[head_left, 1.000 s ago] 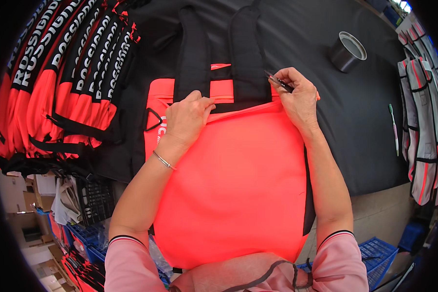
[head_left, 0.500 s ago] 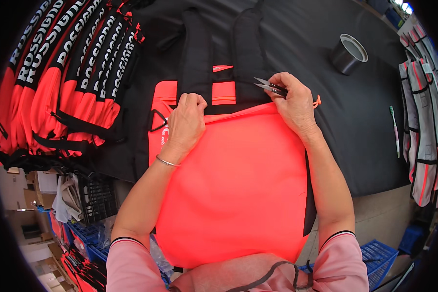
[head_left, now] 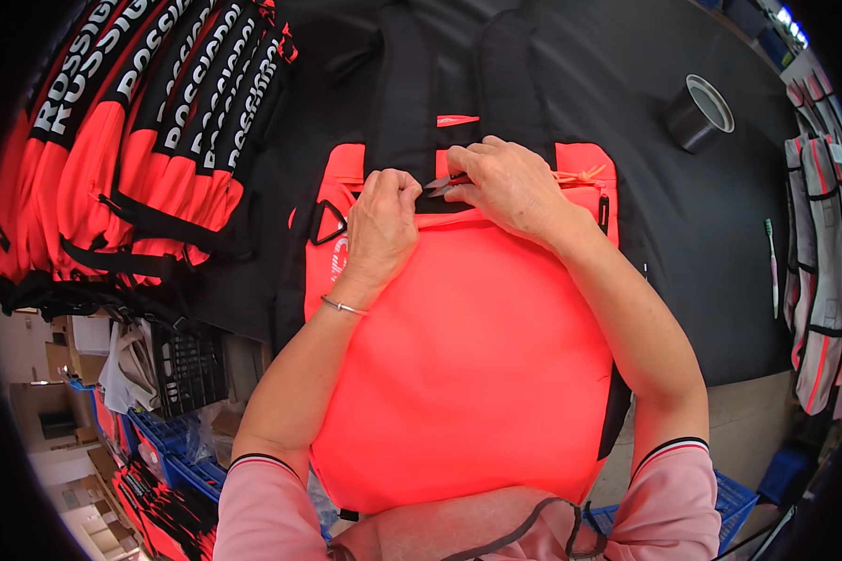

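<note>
"Holding what?"
"Right hand (head_left: 512, 190): snips (head_left: 437, 186). Left hand (head_left: 384, 222): pinched narrow, contents unclear. Both at twelve o'clock on central backpack (head_left: 468, 365)."
"Step?"
"Probably close blade work; next move needs steady fingers."

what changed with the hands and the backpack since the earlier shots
The right hand, gripping thread snips, moved left along the top of the orange-red backpack, close to the left hand, uncovering the upper right corner. Nothing was visibly let go. The left hand stays pinched at the top edge; the dark tin and toothbrush stayed put.
</note>
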{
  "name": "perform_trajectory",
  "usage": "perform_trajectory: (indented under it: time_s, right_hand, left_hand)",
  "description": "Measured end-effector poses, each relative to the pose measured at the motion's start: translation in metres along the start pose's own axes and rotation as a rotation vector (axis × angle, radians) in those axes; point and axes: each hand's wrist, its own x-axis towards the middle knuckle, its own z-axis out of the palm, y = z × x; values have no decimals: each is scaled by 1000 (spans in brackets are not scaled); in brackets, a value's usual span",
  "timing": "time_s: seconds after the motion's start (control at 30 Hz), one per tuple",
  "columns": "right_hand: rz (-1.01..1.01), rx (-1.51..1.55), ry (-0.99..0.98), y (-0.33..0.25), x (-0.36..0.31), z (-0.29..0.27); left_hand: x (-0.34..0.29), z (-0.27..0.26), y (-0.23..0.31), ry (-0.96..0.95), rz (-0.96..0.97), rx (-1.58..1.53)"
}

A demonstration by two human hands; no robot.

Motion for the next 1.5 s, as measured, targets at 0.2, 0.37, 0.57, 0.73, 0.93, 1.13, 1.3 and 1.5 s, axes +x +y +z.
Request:
perform_trajectory:
  time_s: [0.2, 0.37, 0.57, 0.73, 0.93, 1.13, 1.3, 1.5]
  right_hand:
    - [-103, 22, 55, 3, 5, 10]
    - [-101, -35, 12, 2, 6, 5]
    - [312, 194, 271, 10, -34, -54]
    - [443, 268, 322, 25, -69, -45]
    - [454, 430, 483, 32, -66, -28]
    - [438, 378, 443, 28, -67, -29]
    - [340, 178, 422, 19, -64, -38]
    - [17, -141, 285, 24, -48, -34]
  left_hand:
    - [1, 1, -1, 1, -3, 6]
    - [1, -2, 2, 25, 33, -18]
    - [-77, -16, 65, -313, 813, -316]
    - [-27, -10, 89, -111, 193, -594]
    - [24, 26, 49, -123, 81, -247]
    - [19, 45, 48, -27, 44, -221]
    - [10, 52, 40, 27, 131, -83]
    - [4, 51, 39, 85, 61, -152]
